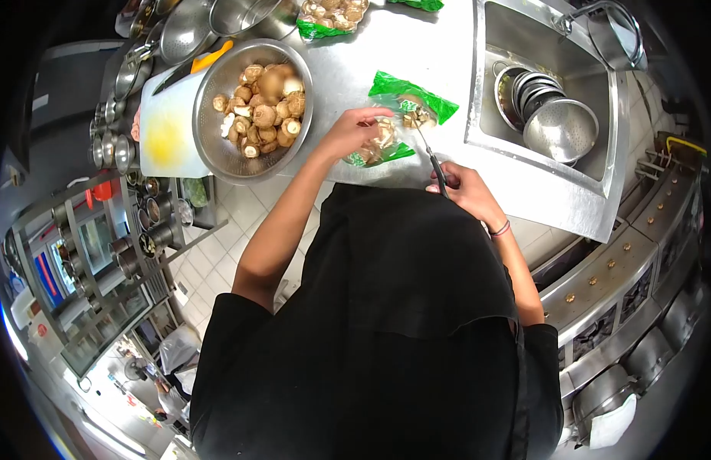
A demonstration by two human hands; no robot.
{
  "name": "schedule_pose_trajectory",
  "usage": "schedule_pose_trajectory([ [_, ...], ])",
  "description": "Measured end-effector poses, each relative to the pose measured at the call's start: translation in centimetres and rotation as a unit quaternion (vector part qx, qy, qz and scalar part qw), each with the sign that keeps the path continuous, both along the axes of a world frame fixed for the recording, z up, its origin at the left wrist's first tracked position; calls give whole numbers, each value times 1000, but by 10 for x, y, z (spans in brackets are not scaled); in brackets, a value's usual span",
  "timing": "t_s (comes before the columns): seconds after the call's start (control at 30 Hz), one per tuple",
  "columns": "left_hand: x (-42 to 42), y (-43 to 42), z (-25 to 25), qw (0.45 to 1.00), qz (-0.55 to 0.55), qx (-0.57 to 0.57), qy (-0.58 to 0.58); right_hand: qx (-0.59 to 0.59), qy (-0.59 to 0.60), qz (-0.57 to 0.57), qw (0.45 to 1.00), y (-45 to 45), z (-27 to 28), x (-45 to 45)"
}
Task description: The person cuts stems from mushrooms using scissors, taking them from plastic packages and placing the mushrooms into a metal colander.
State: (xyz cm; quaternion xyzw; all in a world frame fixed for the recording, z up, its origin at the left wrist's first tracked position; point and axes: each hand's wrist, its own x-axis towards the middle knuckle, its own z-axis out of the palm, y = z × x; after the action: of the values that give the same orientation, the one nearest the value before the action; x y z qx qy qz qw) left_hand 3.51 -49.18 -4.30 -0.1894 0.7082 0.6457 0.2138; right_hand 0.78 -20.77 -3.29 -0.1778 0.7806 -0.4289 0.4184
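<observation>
My right hand (464,190) is closed around the black handle of a small knife (437,165), its thin blade pointing at a torn bag. My left hand (354,135) has its fingers stretched over that plastic mushroom bag (394,152), which has green printed ends and mushrooms (383,132) inside; it seems to hold nothing. Left of it stands a perforated metal colander (299,73) filled with brown shiitake mushrooms (263,116). One mushroom (273,84) above the pile is blurred.
A white cutting board (158,126) lies beside the colander, with a yellow-handled knife (210,58) on it. Another mushroom bag (331,17) sits farther back. At right, the sink (479,92) holds stacked pans and a strainer (561,132). Stove burners (593,281) line the right side.
</observation>
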Motion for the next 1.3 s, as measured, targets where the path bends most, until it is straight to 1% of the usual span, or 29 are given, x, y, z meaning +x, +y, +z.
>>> schedule_pose_trajectory([
  [0.07,2,-2,3,999,-26,38,-25,2,7,5,1000,-2,2,1],
  [0.1,3,-2,1,999,-20,40,-24,13,26,10,1000,-2,4,1],
  [0.2,9,-4,-4,998,10,47,-31,35,57,31,997,-5,14,-2],
  [0.27,12,-5,-6,992,76,99,-7,44,70,44,996,-7,18,-1],
  [0.3,12,-6,-7,992,77,98,-5,50,68,48,995,-7,19,-1],
  [0.37,13,-10,-7,997,78,-18,13,53,68,52,995,-9,18,-2],
  [0.4,13,-11,-6,997,79,-20,13,52,79,59,994,-9,17,-1],
  [0.47,12,-13,-5,984,-6,-160,84,47,89,67,993,-10,17,1],
  [0.5,12,-11,-1,983,-5,-162,85,38,77,52,995,-11,21,2],
  [0.57,10,-6,7,963,-45,-246,101,26,68,37,997,-13,29,1],
  [0.6,9,-8,6,962,-44,-249,103,32,78,44,996,-13,33,0],
  [0.63,8,-10,3,989,-29,-138,46,37,86,51,994,-13,35,0],
  [0.67,7,-11,1,1000,-13,-24,-11,35,87,50,994,-13,37,-1],
  [0.7,7,-10,4,1000,-14,-26,-11,29,91,45,994,-12,38,-1],
  [0.77,10,-5,9,992,101,78,3,24,96,38,994,-11,40,-1],
  [0.8,11,-3,11,992,101,77,3,20,97,35,994,-12,42,0],
  [0.87,13,0,14,978,166,123,28,15,99,33,994,-12,43,1],
  [0.9,13,2,13,978,167,122,29,27,90,44,995,-12,43,1],
  [0.97,14,10,7,962,179,137,155,40,80,56,994,-12,42,1],
  [1.0,15,12,3,962,180,137,154,34,66,65,995,-12,40,1],
  [1.03,16,14,-1,958,182,132,178,29,51,74,996,-11,39,1],
  [1.17,18,21,-9,949,190,112,226,11,36,55,998,-9,38,0],
  [1.23,19,24,-11,948,192,95,236,15,-56,54,997,-8,37,0],
  [1.27,19,26,-12,947,193,78,244,16,-55,53,997,-8,33,1],
  [1.3,19,28,-11,947,193,79,245,-34,-99,36,994,-8,27,4],
])
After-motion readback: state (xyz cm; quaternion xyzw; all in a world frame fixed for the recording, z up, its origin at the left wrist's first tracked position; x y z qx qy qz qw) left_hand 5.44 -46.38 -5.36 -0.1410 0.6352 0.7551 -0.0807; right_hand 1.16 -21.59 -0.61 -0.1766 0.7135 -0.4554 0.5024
